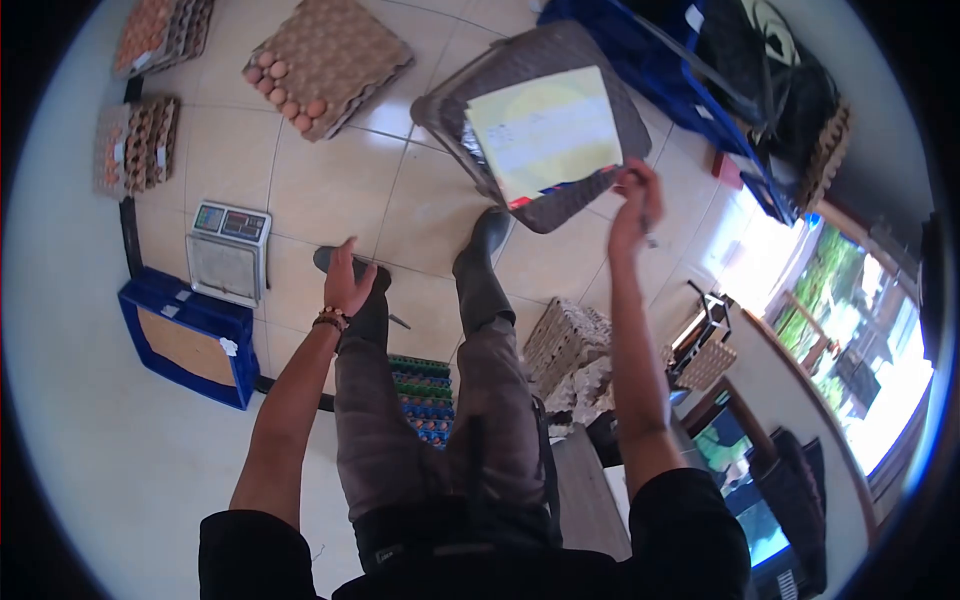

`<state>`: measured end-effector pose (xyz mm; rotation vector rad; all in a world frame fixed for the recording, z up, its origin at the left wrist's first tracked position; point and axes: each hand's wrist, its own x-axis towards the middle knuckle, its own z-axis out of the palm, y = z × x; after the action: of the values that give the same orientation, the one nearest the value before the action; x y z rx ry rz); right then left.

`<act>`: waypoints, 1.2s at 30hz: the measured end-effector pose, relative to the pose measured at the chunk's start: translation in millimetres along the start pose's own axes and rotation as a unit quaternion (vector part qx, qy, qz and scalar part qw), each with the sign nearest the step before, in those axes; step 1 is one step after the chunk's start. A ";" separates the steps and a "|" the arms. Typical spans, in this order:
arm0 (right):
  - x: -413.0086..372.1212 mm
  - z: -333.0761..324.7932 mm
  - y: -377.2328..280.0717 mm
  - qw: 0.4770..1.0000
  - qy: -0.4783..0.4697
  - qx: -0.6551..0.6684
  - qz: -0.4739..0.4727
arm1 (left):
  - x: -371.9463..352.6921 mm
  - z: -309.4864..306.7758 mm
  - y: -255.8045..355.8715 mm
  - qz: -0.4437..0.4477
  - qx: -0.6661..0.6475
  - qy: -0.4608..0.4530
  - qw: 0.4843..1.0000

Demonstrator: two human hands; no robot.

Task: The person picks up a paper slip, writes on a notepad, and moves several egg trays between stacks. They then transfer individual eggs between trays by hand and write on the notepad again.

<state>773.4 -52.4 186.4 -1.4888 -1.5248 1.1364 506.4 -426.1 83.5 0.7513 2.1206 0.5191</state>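
My right hand (637, 205) is closed around a thin, dark pen-like thing (652, 238), which pokes out below the palm. Its fingertips are right at the lower right corner of a pale yellow notebook (545, 130) with faint writing on it. The notebook lies on a dark brown plastic stool (560, 212). My left hand (350, 285) hangs over my right-side-turned boot (325, 260), fingers spread and nothing in them, a beaded bracelet on the wrist.
Egg trays (345, 60), a few eggs on top, sit on the tiled floor. More egg stacks (140, 145) stand left, near a digital scale (228, 265) and a blue crate (190, 340). Grey trays (565, 350) are right of my legs; blue bins (640, 45) stand at the upper right.
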 end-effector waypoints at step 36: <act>62.5 74.8 36.6 0.976 -0.182 0.001 -0.119 | 173.9 75.3 295.5 0.294 0.208 0.130 0.924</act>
<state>712.4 -0.4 120.0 -1.0956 -1.8889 1.3132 579.2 -84.2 115.6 1.6717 2.2622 0.4980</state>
